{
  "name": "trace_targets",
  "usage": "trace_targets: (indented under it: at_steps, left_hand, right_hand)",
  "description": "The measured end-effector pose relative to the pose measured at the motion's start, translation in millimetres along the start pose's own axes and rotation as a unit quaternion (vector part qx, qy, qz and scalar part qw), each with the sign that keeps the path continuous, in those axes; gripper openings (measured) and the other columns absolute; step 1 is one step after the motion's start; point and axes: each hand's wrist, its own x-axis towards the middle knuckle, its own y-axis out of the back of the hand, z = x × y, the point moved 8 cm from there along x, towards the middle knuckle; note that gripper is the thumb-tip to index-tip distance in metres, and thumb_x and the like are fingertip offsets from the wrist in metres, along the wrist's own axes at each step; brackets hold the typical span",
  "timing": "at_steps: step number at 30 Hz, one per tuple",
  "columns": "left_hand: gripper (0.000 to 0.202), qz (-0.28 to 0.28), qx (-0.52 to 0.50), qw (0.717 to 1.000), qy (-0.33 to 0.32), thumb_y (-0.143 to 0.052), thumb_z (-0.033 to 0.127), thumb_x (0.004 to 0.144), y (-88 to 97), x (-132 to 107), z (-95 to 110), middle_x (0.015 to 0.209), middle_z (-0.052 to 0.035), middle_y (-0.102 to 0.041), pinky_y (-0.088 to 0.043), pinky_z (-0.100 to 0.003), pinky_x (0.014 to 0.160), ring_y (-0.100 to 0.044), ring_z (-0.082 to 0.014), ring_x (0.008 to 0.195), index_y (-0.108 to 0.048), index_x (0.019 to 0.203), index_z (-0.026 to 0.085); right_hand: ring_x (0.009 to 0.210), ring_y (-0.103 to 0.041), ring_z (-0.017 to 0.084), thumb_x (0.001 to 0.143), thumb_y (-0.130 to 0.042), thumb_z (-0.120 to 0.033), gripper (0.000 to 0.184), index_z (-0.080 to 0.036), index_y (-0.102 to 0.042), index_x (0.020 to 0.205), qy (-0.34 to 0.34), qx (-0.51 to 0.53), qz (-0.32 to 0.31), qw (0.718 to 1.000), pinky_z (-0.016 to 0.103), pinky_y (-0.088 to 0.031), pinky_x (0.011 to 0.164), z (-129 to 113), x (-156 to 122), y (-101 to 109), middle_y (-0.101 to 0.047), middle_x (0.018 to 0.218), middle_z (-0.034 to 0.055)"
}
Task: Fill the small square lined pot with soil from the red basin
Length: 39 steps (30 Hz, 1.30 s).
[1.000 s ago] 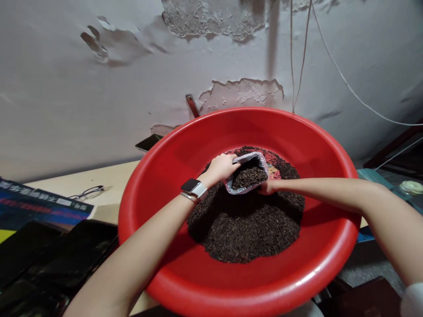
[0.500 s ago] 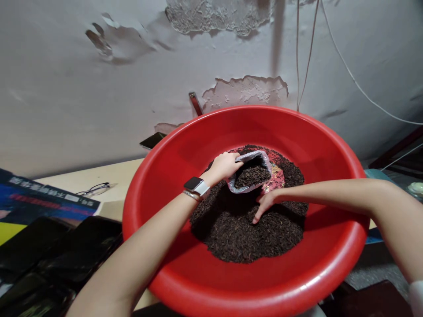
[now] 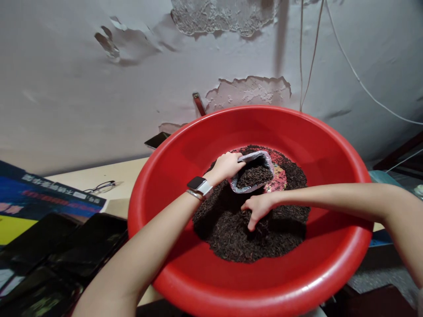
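Note:
A large red plastic basin [image 3: 264, 281] holds a heap of dark, loose dried tea leaves [image 3: 238, 244]. My left hand [image 3: 228, 166], wearing a watch at the wrist, grips the rim of a clear plastic bag [image 3: 248, 189] at its left side. The bag's mouth is spread wide towards me, and tea leaves show inside it. Just below the bag, my right hand [image 3: 261, 209] is curled over the heap with dark leaves between thumb and fingers. Some of its fingers are hidden.
Black trays [image 3: 89, 237] and a printed box [image 3: 56, 193] lie left of the basin. Eyeglasses [image 3: 104, 187] rest on the pale table [image 3: 127, 174]. A dark flat object [image 3: 157, 140] sits behind the basin's rim. Cables [image 3: 307, 66] hang along the peeling wall [image 3: 66, 88].
My right hand has moved left and a little towards the bag's lower edge, with leaves gathered in its fingers. My left hand keeps its hold on the bag. The view has shifted slightly.

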Motion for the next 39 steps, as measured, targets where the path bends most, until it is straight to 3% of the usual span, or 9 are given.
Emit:
trace_targets:
  at_steps: [3, 6, 10, 13, 17, 21, 26, 32, 39]
  left_hand:
    - [0.033, 0.002, 0.002, 1.0, 0.001, -0.047, 0.034, 0.088, -0.6, 0.9, -1.2, 0.109, -0.0083, -0.071, -0.049, -0.031, 0.081, -0.065, -0.0262, 0.099, -0.066, 0.112, 0.022]
    - [0.032, 0.006, 0.001, 1.0, -0.004, -0.046, 0.036, 0.089, -0.9, 1.4, -2.1, 0.105, -0.0085, -0.072, -0.049, -0.031, 0.079, -0.066, -0.0267, 0.095, -0.067, 0.109, 0.022]
    - [0.032, 0.009, -0.008, 1.0, -0.014, -0.045, 0.035, 0.088, -0.8, 1.0, -1.2, 0.104, -0.0091, -0.072, -0.049, -0.032, 0.076, -0.067, -0.0285, 0.095, -0.068, 0.104, 0.021]
    - [0.032, 0.007, -0.004, 1.0, 0.008, -0.045, 0.025, 0.086, -1.2, 2.1, -5.4, 0.106, -0.0085, -0.072, -0.049, -0.03, 0.077, -0.066, -0.0272, 0.098, -0.069, 0.107, 0.022]
    - [0.031, 0.002, -0.053, 0.999, 0.0, -0.045, 0.03, 0.088, -1.7, 6.1, -9.2, 0.094, -0.0089, -0.074, -0.048, -0.027, 0.074, -0.068, -0.0248, 0.088, -0.073, 0.097, 0.02]
    - [0.032, 0.017, -0.083, 0.995, 0.043, -0.048, 0.035, 0.09, 4.1, 8.5, -19.6, 0.085, -0.0119, -0.072, -0.046, -0.028, 0.072, -0.067, -0.0251, 0.082, -0.074, 0.089, 0.016]
    - [0.033, 0.041, -0.143, 0.971, 0.186, -0.056, 0.041, 0.088, 12.7, 6.8, -51.0, 0.08, -0.0127, -0.07, -0.044, -0.028, 0.067, -0.065, -0.0235, 0.077, -0.071, 0.079, 0.012]
    - [0.022, 0.088, -0.329, 0.912, 0.227, -0.064, 0.032, 0.077, 17.4, 6.8, -67.7, 0.071, -0.0054, -0.065, -0.042, -0.025, 0.059, -0.06, -0.0173, 0.065, -0.064, 0.068, 0.012]
    - [0.026, 0.096, -0.254, 0.936, 0.223, -0.062, 0.034, 0.078, 29.4, 3.8, -66.0, 0.07, -0.0083, -0.066, -0.043, -0.027, 0.063, -0.061, -0.0204, 0.07, -0.062, 0.062, 0.014]
  right_hand:
    - [0.112, -0.06, 0.025, 0.065, -0.076, -0.035, 0.073, -0.012, -0.055, 0.131, 0.054, -0.069, 0.023, 0.996, 0.028, -0.046, 0.088, -23.0, -20.6, 30.8, -0.063, 0.125, 0.0118]
    - [0.103, -0.063, 0.022, 0.07, -0.073, -0.036, 0.059, -0.016, -0.06, 0.125, 0.06, -0.102, 0.057, 0.991, 0.026, -0.047, 0.082, -27.2, -43.5, 64.8, -0.067, 0.117, 0.0071]
    - [0.105, -0.061, 0.022, 0.072, -0.072, -0.032, 0.051, -0.017, -0.061, 0.12, 0.073, -0.117, 0.207, 0.969, 0.027, -0.045, 0.083, -23.7, -59.4, 108.7, -0.065, 0.12, 0.0074]
    - [0.105, -0.06, 0.024, 0.076, -0.071, -0.028, 0.051, -0.013, -0.056, 0.123, 0.047, -0.144, 0.316, 0.937, 0.03, -0.044, 0.084, -16.0, -61.8, 124.8, -0.065, 0.118, 0.0132]
    - [0.095, -0.062, 0.022, 0.081, -0.069, -0.038, 0.043, -0.014, -0.055, 0.114, 0.049, -0.138, 0.388, 0.91, 0.03, -0.044, 0.077, -14.9, -68.3, 133.4, -0.067, 0.106, 0.0124]
    - [0.084, -0.061, 0.016, 0.089, -0.057, -0.038, 0.025, -0.015, -0.057, 0.098, 0.098, -0.046, 0.523, 0.846, 0.028, -0.044, 0.075, -15.3, -99.0, 163.3, -0.067, 0.095, 0.0073]
    - [0.075, -0.058, 0.014, 0.09, -0.05, -0.032, 0.019, -0.015, -0.057, 0.084, 0.072, 0.051, 0.642, 0.762, 0.029, -0.044, 0.076, 22.9, -122.5, 199.6, -0.064, 0.082, 0.0046]
    - [0.074, -0.059, 0.016, 0.087, -0.049, -0.027, 0.02, -0.018, -0.053, 0.07, 0.003, 0.113, 0.673, 0.731, 0.032, -0.045, 0.08, 78.2, -121.3, 215.7, -0.064, 0.075, 0.0044]
    - [0.083, -0.063, 0.02, 0.084, -0.051, -0.03, 0.018, -0.015, -0.056, 0.075, 0.004, 0.211, 0.615, 0.76, 0.04, -0.047, 0.088, 101.6, -105.5, 214.5, -0.066, 0.084, 0.0096]
